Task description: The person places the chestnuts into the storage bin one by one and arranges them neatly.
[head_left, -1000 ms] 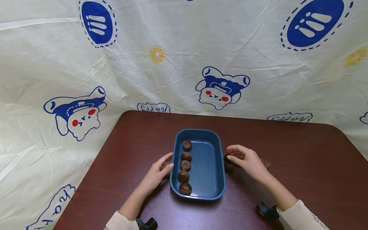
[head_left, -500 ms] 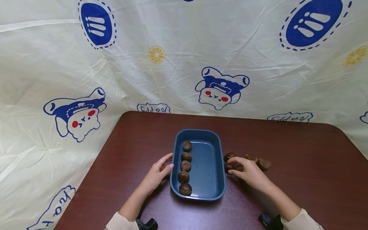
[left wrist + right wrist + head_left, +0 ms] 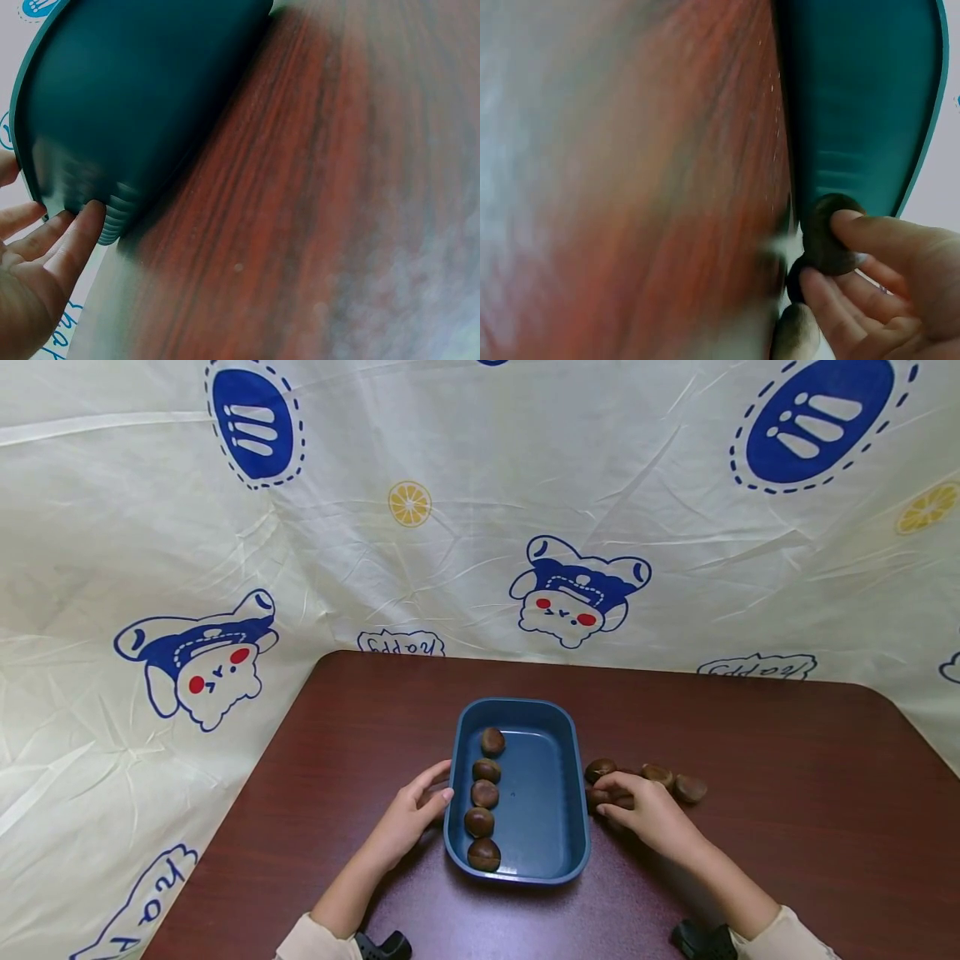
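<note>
- Right hand (image 3: 651,814) pinches a chestnut (image 3: 821,244) just outside the tray's (image 3: 540,802) 3 o'clock wall; thumb opposite fingers should suit its smooth, rounded shell.
- Best raised straight up, clear of the rim, without knocking the loose chestnuts (image 3: 690,788) around 3 o'clock on the bench (image 3: 795,843).
- Left hand (image 3: 405,818), fingers extended and grasping nothing, touches the 9 o'clock wall; light pressure there should steady it.
- Avoid jolting the five-chestnut row (image 3: 484,793) inside, toward 9 o'clock.

A dark teal tray (image 3: 142,82) shows its outer wall. The left hand (image 3: 41,277), fingers extended, touches the tray's end, one fingertip just beside short pale bands on the tray. The streaked reddish-brown surface (image 3: 285,225) spreads along the tray's base. Pale cloth (image 3: 11,67) with blue print shows past the tray's rim.
</note>
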`<state>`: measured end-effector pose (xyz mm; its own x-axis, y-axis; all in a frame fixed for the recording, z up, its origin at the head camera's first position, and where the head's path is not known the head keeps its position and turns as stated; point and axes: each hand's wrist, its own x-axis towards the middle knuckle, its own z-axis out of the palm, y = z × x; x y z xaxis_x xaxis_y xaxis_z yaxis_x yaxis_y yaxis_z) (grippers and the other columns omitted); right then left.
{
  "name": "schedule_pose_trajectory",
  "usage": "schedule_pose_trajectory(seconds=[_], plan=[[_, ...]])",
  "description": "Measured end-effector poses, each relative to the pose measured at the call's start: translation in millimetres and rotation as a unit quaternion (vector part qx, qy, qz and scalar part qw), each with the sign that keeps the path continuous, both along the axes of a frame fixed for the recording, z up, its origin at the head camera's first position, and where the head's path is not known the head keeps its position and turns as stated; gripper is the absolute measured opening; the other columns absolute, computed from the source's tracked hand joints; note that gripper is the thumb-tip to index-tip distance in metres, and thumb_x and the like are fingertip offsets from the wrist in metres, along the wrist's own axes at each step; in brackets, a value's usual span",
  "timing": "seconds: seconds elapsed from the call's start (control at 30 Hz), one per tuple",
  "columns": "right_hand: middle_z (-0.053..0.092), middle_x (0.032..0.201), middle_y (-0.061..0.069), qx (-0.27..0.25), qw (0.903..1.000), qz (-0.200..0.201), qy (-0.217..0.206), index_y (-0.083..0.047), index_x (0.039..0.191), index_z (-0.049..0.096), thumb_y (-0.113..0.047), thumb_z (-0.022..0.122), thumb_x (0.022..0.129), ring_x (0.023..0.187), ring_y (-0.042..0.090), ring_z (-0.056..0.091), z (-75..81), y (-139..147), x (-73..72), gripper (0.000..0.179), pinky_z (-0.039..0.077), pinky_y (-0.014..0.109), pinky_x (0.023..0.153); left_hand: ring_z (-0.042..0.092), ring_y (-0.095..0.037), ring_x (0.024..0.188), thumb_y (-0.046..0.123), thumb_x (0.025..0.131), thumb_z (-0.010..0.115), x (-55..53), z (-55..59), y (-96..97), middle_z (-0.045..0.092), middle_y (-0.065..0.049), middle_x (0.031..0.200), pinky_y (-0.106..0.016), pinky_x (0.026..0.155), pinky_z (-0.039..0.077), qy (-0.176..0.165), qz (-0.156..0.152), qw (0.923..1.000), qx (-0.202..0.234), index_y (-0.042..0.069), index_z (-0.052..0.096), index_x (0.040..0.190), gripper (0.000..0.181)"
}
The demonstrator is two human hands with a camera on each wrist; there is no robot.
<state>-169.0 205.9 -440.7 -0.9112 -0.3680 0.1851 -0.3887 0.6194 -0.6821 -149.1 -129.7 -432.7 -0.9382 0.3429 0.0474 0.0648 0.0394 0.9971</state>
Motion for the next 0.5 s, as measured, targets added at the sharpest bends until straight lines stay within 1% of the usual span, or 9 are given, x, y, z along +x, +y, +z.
schedule_pose_trajectory(seconds=[0.07,0.13,0.3,0.37,0.5], plan=[[0.062,0.094,0.008,0.005,0.9999,-0.004,0.013,-0.004,0.096,0.062,0.002,0.070,0.075,0.079,0.019,0.063,3.7,1,-0.5,0.023,0.051,0.027,0.064,0.048,-0.041,0.108,0.005,0.094,0.046,1.0,2.3,0.3,0.039,-0.029,0.129,-0.027,0.082,0.046,-0.001,0.000,1.0000,-0.001,-0.006,0.032,0.134,0.044],[0.062,0.095,0.009,0.009,0.9996,-0.013,0.023,-0.003,0.098,0.062,0.002,0.069,0.075,0.082,0.021,0.062,7.7,3,-1.6,0.024,0.052,0.029,0.067,0.047,-0.040,0.109,0.005,0.094,0.046,0.3,0.5,-0.1,0.039,-0.028,0.130,-0.028,0.083,0.046,-0.003,0.000,1.0000,0.002,-0.005,0.032,0.135,0.044],[0.062,0.095,0.008,0.001,0.9988,-0.034,0.036,-0.006,0.099,0.062,0.001,0.068,0.077,0.083,0.020,0.061,19.5,6,-5.4,0.024,0.051,0.031,0.069,0.049,-0.035,0.109,0.010,0.094,0.048,-5.3,-15.5,-2.6,0.040,-0.023,0.131,-0.030,0.084,0.046,-0.001,0.003,1.0000,0.008,0.001,0.034,0.136,0.045],[0.062,0.095,0.006,-0.005,0.9987,-0.036,0.037,-0.007,0.099,0.062,0.000,0.068,0.078,0.082,0.020,0.061,25.1,6,-6.4,0.023,0.051,0.030,0.068,0.050,-0.032,0.108,0.013,0.094,0.049,-7.2,-21.0,-3.3,0.041,-0.021,0.131,-0.029,0.084,0.046,0.003,0.003,1.0000,0.005,0.003,0.035,0.136,0.045],[0.062,0.095,0.006,-0.019,0.9991,-0.031,0.022,-0.009,0.102,0.061,-0.003,0.067,0.079,0.084,0.019,0.061,38.4,0,-6.8,0.024,0.052,0.031,0.070,0.051,-0.030,0.107,0.018,0.094,0.050,-7.9,-23.6,-3.8,0.042,-0.019,0.131,-0.029,0.084,0.046,0.007,0.003,1.0000,0.001,0.006,0.037,0.136,0.046]])
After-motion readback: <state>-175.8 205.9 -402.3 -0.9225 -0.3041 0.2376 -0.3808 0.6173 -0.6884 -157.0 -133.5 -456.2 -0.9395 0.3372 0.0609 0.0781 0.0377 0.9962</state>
